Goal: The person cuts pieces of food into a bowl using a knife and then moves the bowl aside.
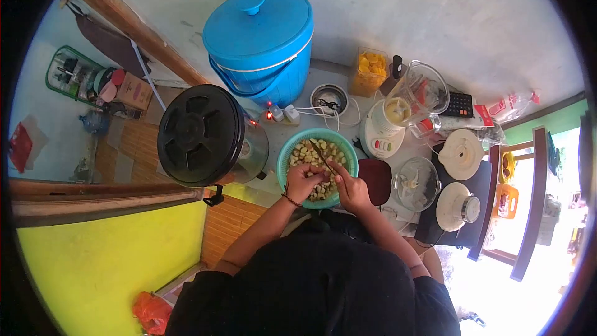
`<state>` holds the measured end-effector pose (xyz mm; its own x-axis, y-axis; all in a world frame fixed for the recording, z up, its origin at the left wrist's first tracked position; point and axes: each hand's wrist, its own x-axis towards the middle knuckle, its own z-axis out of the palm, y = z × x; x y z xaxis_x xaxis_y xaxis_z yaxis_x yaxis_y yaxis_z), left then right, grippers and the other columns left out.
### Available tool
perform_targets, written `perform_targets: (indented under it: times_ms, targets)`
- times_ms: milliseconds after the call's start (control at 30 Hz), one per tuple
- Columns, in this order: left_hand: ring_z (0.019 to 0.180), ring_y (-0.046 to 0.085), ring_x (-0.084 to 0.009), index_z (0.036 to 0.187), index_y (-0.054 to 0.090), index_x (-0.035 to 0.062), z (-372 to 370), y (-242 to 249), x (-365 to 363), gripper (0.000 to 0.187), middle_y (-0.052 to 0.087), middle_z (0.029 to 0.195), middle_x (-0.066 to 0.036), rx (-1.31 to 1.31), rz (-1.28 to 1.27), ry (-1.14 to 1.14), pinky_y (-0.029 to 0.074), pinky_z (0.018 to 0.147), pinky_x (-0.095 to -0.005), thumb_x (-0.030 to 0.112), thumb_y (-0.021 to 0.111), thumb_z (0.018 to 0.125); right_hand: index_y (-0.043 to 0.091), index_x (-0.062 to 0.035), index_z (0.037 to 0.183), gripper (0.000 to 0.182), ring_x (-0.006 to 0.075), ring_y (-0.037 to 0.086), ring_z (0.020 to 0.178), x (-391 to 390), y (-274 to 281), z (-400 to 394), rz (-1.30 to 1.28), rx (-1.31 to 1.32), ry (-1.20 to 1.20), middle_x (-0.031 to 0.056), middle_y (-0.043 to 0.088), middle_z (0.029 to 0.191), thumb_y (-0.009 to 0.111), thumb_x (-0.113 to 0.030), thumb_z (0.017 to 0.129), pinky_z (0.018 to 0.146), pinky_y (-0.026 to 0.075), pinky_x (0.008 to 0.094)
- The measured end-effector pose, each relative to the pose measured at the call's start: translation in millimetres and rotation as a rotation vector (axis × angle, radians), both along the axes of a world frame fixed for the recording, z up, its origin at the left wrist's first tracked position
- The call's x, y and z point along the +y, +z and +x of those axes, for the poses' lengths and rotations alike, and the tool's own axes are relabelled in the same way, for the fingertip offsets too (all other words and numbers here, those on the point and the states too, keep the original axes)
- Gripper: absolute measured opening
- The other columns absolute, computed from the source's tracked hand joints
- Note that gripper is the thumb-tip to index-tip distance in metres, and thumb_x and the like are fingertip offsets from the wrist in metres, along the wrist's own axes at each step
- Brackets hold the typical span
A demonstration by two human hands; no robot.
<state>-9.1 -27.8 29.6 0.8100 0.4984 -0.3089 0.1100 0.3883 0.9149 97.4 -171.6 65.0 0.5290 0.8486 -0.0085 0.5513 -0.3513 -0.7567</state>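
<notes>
A green plastic basket (283,160) full of small pale cut pieces (301,152) sits in front of me. Over its near half, my left hand (302,184) has its fingers pinched together; what they hold is too small to make out. My right hand (352,189) grips a knife (321,154), whose dark blade points up and to the left above the pieces. Both hands are close together, the fingertips almost meeting below the blade.
Left of the basket stands a drink dispenser with a black lid (200,135); behind it is a blue lidded bucket (258,43). A power strip (283,116), a metal bowl (329,99), a tub of yellow pieces (370,70), a blender (384,129) and a clear processor bowl (416,184) stand around.
</notes>
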Motion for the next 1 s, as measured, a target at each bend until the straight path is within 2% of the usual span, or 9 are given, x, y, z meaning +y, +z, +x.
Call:
perform_targets:
  times_ms: [133,333,433,467,567,667,767,867,1000]
  targets:
    - [0.076,0.068,-0.0172,0.09,0.066,-0.0059,-1,-3,-1,0.01,0.069,0.085,-0.012,0.007,0.015,0.012,0.056,0.069,-0.0283,-0.001,0.067,0.081,0.044,-0.0143,0.137,0.041,0.0377,0.06,0.055,-1,-8,2,0.022,0.001,0.023,0.0176,0.058,0.059,0.039,-0.028,0.099,0.051,0.048,0.0455]
    - [0.075,0.067,-0.0166,0.086,0.067,-0.0072,-2,2,-5,0.009,0.069,0.084,-0.012,0.055,0.093,-0.052,0.055,0.066,-0.0283,0.0,0.068,0.08,0.052,-0.0069,0.121,0.031,0.0412,0.062,0.065,-2,-26,-3,0.009,-0.083,-0.018,0.0219,0.061,0.069,0.039,-0.026,0.099,0.055,0.047,0.048]
    - [0.07,0.066,-0.0156,0.084,0.068,-0.0049,-2,-17,-10,0.01,0.068,0.079,-0.011,0.053,0.172,-0.072,0.054,0.061,-0.0282,0.004,0.07,0.079,0.051,-0.0046,0.1,0.022,0.0411,0.06,0.055,2,-31,-7,0.003,-0.113,-0.075,0.0218,0.057,0.059,0.042,-0.025,0.098,0.048,0.046,0.05]
    - [0.067,0.066,-0.0151,0.083,0.068,-0.0036,-3,-28,-11,0.01,0.068,0.076,-0.011,0.049,0.192,-0.075,0.053,0.059,-0.0282,0.006,0.072,0.079,0.051,-0.0041,0.1,0.023,0.042,0.06,0.056,2,-31,-7,0.012,-0.098,-0.099,0.0223,0.057,0.059,0.042,-0.025,0.098,0.049,0.045,0.0508]
    - [0.075,0.065,-0.0201,0.083,0.07,0.0054,-1,0,-3,0.007,0.068,0.081,-0.007,0.405,0.586,-0.222,0.052,0.066,-0.0343,0.009,0.072,0.077,0.051,-0.0032,0.104,0.026,0.0448,0.059,0.059,1,-36,-3,0.022,-0.032,-0.181,0.0238,0.058,0.062,0.041,-0.027,0.098,0.051,0.045,0.0528]
    - [0.092,0.06,-0.0262,0.084,0.071,0.0131,-4,-11,-2,0.011,0.066,0.097,-0.004,0.371,1.37,-0.046,0.048,0.079,-0.041,0.013,0.069,0.073,0.052,-0.0042,0.112,0.029,0.0468,0.06,0.065,-1,-41,2,0.02,0.068,-0.263,0.0256,0.06,0.068,0.04,-0.028,0.099,0.055,0.046,0.0542]
    - [0.107,0.053,-0.0282,0.089,0.07,0.0159,8,-50,12,0.019,0.063,0.11,-0.002,0.213,1.217,-0.262,0.041,0.091,-0.0439,0.014,0.066,0.07,0.052,-0.006,0.12,0.033,0.0475,0.06,0.071,2,-24,3,0.027,0.141,-0.282,0.0273,0.061,0.074,0.038,-0.029,0.1,0.059,0.047,0.0547]
    - [0.106,0.056,-0.0249,0.091,0.069,0.0181,25,-47,5,0.019,0.062,0.109,-0.005,0.319,1.288,-0.564,0.04,0.089,-0.0452,0.019,0.063,0.073,0.051,-0.0065,0.122,0.035,0.0477,0.06,0.074,1,-24,3,0.005,0.149,-0.277,0.0286,0.062,0.077,0.037,-0.029,0.1,0.062,0.047,0.0547]
    - [0.105,0.056,-0.0251,0.094,0.068,0.0185,29,-57,-2,0.018,0.065,0.098,-0.006,0.445,1.402,-0.634,0.039,0.09,-0.0444,0.021,0.059,0.078,0.052,-0.0058,0.119,0.034,0.0479,0.061,0.077,0,-28,2,0.029,0.106,-0.281,0.0291,0.062,0.08,0.038,-0.03,0.1,0.063,0.047,0.0545]
